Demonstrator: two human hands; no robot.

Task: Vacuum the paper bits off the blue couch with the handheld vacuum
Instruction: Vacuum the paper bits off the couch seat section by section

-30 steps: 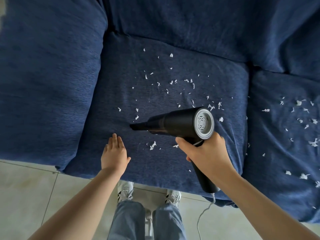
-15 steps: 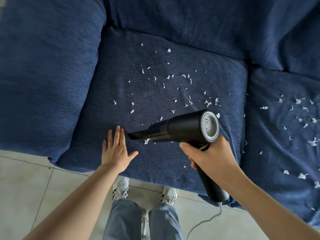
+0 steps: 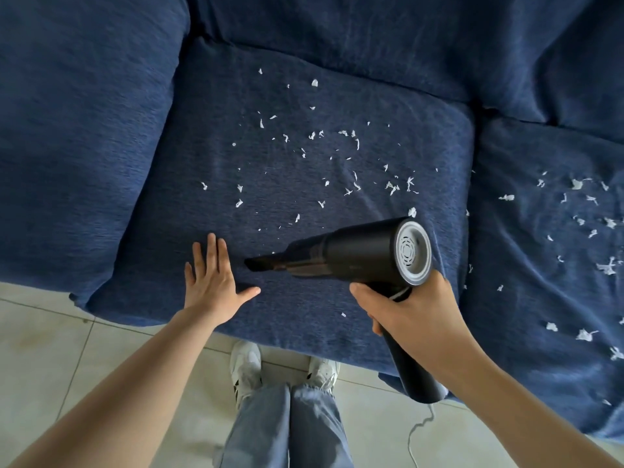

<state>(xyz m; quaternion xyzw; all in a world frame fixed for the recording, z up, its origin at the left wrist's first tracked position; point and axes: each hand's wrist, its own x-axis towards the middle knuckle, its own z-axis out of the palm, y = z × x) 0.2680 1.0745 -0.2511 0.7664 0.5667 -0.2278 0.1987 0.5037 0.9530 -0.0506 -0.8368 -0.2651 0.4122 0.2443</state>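
Note:
My right hand [image 3: 417, 314] grips the handle of the black handheld vacuum [image 3: 358, 253]. Its narrow nozzle points left and touches the blue couch seat cushion [image 3: 189, 238] near the front edge. My left hand [image 3: 211, 282] lies flat on that cushion with fingers spread, just left of the nozzle tip. White paper bits [image 3: 337, 157] are scattered over the middle and back of this cushion. More paper bits [image 3: 594, 238] lie on the right cushion. A single bit sits near the front edge below the vacuum.
The couch armrest [image 3: 74, 130] rises at the left and the backrest [image 3: 371, 38] runs along the top. Pale floor tiles [image 3: 50, 349] lie in front. My legs and white shoes stand against the couch front, and a thin white cord [image 3: 417, 430] hangs from the vacuum handle.
The nozzle has moved down and toward the couch's front edge, and the bits that lay beneath it are gone. My left hand has spread its fingers wider on the cushion.

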